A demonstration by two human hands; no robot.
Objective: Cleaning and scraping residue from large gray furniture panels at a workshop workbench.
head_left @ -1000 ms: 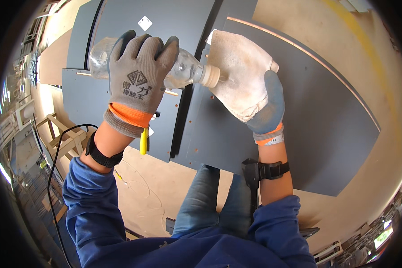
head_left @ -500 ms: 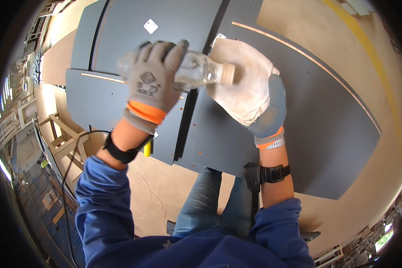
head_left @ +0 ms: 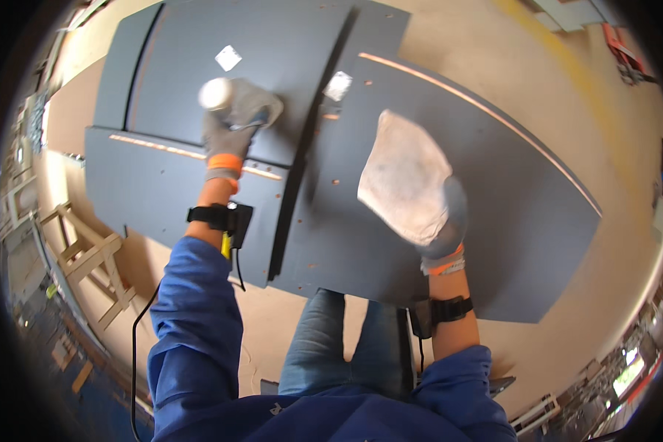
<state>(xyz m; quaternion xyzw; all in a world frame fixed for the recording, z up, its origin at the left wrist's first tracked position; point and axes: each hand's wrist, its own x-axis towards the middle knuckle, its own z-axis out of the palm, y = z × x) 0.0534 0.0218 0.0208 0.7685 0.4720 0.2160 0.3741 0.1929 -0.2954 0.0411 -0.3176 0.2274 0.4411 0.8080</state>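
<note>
My left hand [head_left: 232, 129], in a grey glove with an orange cuff, is stretched out over the dark grey panels and grips a clear plastic bottle [head_left: 217, 93], seen end-on. My right hand [head_left: 440, 221], also gloved, holds a white cloth [head_left: 405, 177] that lies spread over the right-hand dark grey panel [head_left: 508, 214]. The cloth hides most of that hand. The bottle and the cloth are well apart.
Several dark grey panels [head_left: 155, 184] lie overlapping on a tan floor, with small white labels [head_left: 228, 57] on them. A wooden frame [head_left: 88, 258] stands at the left. Black wrist straps sit on both forearms, and a cable [head_left: 136, 346] hangs from the left one.
The bottle was tipped against the cloth. My left hand has since carried it away to the left and further out, and my right hand has lowered the cloth onto the panel.
</note>
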